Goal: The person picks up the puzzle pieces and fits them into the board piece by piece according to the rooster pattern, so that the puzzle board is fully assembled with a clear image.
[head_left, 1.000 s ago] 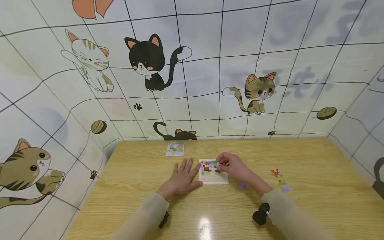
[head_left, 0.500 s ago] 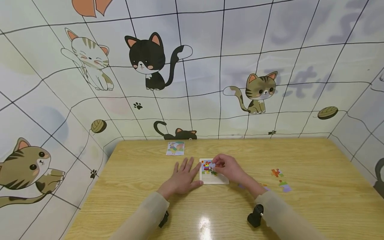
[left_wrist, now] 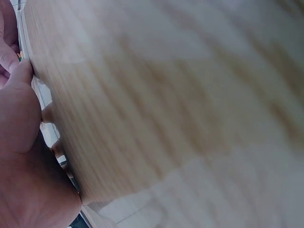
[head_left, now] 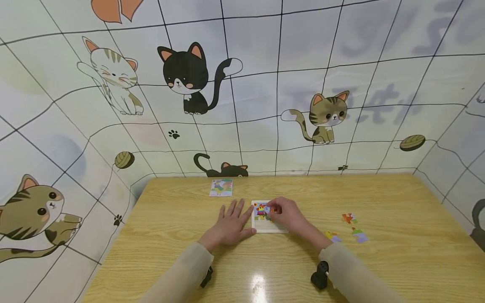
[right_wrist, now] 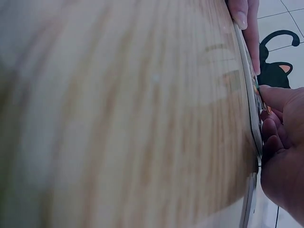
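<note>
A white puzzle board (head_left: 270,227) lies on the table, its upper part filled with joined pieces showing a colourful bird (head_left: 260,209). My left hand (head_left: 230,226) rests flat with fingers spread beside the board, thumb and forefinger at its left edge. Over the right part of the picture, my right hand (head_left: 289,214) pinches a puzzle piece (right_wrist: 269,110) between thumb and fingertips. Those fingers hide most of that piece, and only an orange sliver of it shows in the right wrist view. In the left wrist view, my left hand (left_wrist: 19,137) lies along the tabletop.
To the right lie loose puzzle pieces: an orange one (head_left: 348,218), a green and lilac one (head_left: 359,235) and a yellow and lilac one (head_left: 333,236) near my right forearm. A picture card (head_left: 221,188) lies at the back left of the wooden table (head_left: 170,219), before a cat-patterned wall.
My right hand has moved left and slightly toward me over the board. The yellow and lilac piece has come out from behind the forearm, which now covers a purple piece. My left hand stays put.
</note>
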The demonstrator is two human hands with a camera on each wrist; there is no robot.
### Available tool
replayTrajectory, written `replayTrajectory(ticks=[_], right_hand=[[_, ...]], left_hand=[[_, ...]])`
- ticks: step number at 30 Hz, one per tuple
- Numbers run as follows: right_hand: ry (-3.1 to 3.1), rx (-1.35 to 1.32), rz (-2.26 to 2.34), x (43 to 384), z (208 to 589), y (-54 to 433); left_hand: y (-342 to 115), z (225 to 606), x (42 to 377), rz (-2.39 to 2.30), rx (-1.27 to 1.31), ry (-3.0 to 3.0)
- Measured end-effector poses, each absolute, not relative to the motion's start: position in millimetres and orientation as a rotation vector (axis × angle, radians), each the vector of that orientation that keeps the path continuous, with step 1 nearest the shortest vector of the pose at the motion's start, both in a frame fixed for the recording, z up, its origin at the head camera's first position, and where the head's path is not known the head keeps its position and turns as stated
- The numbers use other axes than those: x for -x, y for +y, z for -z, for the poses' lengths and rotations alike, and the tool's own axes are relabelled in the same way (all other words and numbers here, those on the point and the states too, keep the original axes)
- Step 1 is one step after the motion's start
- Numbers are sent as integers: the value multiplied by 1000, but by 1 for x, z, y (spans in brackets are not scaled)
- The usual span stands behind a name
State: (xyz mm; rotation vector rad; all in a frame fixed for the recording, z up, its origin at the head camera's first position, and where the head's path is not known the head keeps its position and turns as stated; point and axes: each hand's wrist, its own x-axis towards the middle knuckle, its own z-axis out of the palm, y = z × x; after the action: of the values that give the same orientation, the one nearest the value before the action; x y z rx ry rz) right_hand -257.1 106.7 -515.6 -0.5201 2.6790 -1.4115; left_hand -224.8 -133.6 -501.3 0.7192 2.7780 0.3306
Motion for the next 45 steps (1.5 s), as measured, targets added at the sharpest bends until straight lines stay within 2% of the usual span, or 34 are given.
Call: replayTrajectory(ticks=[17,45], right_hand=[[2741,467,1387,254,517,98],[2834,620,1246,255,522,103]], left_hand=[[-135,501,224,-340,-728,2769],[-135,503,226,-338,-727,2765]])
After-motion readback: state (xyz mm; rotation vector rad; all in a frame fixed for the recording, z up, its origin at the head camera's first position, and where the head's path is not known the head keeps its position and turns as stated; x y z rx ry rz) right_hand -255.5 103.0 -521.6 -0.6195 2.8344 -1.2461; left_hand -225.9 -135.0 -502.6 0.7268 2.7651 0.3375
